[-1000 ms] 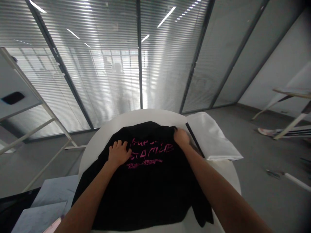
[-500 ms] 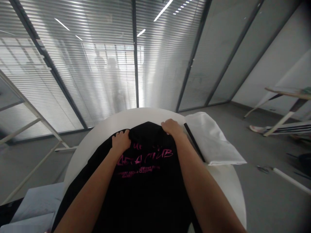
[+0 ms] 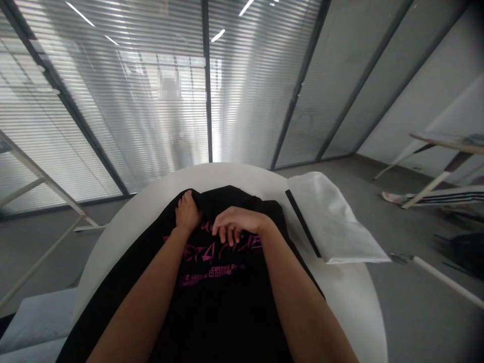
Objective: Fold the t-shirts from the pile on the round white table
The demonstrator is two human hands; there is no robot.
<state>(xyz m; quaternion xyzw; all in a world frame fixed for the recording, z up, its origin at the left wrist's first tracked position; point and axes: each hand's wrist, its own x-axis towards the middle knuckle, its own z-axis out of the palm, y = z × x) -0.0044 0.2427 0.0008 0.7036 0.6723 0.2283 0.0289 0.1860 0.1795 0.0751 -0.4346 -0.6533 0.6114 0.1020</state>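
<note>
A black shirt (image 3: 219, 317) with pink lettering lies spread on a white round table (image 3: 363, 307). My left hand (image 3: 188, 212) is at its upper left edge, fingers closed on the bunched cloth; the fingertips are partly hidden. Over the lettering is my right hand (image 3: 240, 224), palm down, with bent fingers apart and nothing held in them. Whether its fingertips touch the cloth I cannot tell. The far edge of the shirt is uneven, with small folds between and beside the hands.
To the right, a white bag (image 3: 333, 222) with a black strip (image 3: 302, 222) along its left edge overhangs the table rim. A white metal frame (image 3: 45, 176) stands at left, above pale packages (image 3: 38, 317). Glass partitions with blinds (image 3: 242, 101) rise behind. Another table (image 3: 446, 141) stands at right.
My right hand has let go of the shirt's upper right edge and moved left and nearer, over the lettering. My left hand stays at the upper left edge. The view has shifted slightly.
</note>
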